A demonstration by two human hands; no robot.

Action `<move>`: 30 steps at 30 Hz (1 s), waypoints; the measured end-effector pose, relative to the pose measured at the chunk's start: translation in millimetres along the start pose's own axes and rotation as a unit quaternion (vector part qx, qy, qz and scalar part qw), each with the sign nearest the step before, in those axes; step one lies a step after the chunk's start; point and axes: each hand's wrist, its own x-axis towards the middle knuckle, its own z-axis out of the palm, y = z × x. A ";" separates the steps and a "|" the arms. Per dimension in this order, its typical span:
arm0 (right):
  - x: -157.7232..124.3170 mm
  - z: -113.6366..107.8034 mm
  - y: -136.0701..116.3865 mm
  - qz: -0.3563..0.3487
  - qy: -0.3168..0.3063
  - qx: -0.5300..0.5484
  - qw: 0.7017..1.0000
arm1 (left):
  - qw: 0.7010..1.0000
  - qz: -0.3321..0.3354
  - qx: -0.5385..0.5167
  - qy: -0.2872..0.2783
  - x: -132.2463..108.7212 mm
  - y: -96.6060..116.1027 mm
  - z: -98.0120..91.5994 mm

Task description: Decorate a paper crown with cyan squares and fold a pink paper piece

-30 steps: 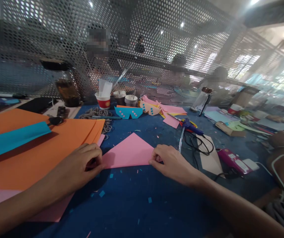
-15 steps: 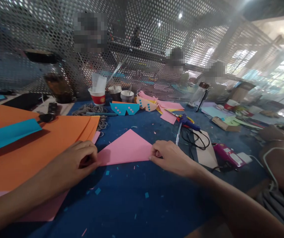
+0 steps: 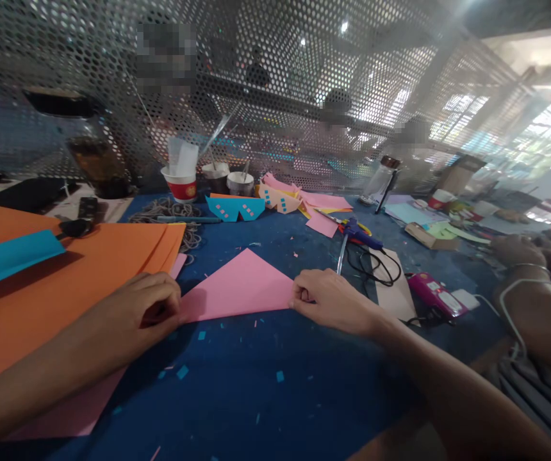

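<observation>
1. At the middle of the blue table [image 3: 237,403], between both hands: a folded pink paper triangle [image 3: 241,288], lying flat.
2. Points its apex to twelve o'clock, away from the wearer; runs its long axis along the near edge, roughly nine to three, with the three o'clock end slightly farther off.
3. At nine o'clock, left hand [image 3: 157,299]: fingers curled in, thumb and fingertips closed on the triangle's corner.
4. At three o'clock, right hand [image 3: 321,299]: closed likewise, pinching the opposite corner between thumb and forefinger.
5. Toward nine, orange sheets [image 3: 107,262] partly under the left forearm, with a blue paper strip [image 3: 11,259] above.
6. At eleven, beyond some tangled cord [image 3: 191,238], a red-and-white paper cup [image 3: 182,188].
7. At twelve, a blue paper cutout [image 3: 234,209]; toward one, a peach cutout [image 3: 279,199], both dotted with small squares.
8. At two, a blue glue gun [image 3: 362,235]; at three, a magenta device [image 3: 434,294] and, farther out, a co-worker's forearm [image 3: 532,301].
9. From five to seven, small blue scraps [image 3: 182,372] scattered on the tabletop.
</observation>
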 end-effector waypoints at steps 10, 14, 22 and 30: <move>-0.6 -0.9 4.2 0.005 -0.001 -0.023 1.000 | 1.000 -0.014 -0.013 -0.018 -1.8 -3.3 1.0; -0.8 -2.4 6.9 0.004 -0.005 -0.025 1.000 | 1.000 0.004 -0.018 -0.021 -1.6 -10.9 2.2; -0.1 -3.5 9.3 0.015 -0.019 -0.021 0.999 | 0.998 0.014 -0.039 -0.041 -1.5 -14.7 -1.1; 0.3 -2.3 11.0 0.009 -0.027 -0.021 0.999 | 0.998 0.011 -0.048 -0.046 -1.0 -8.3 -8.0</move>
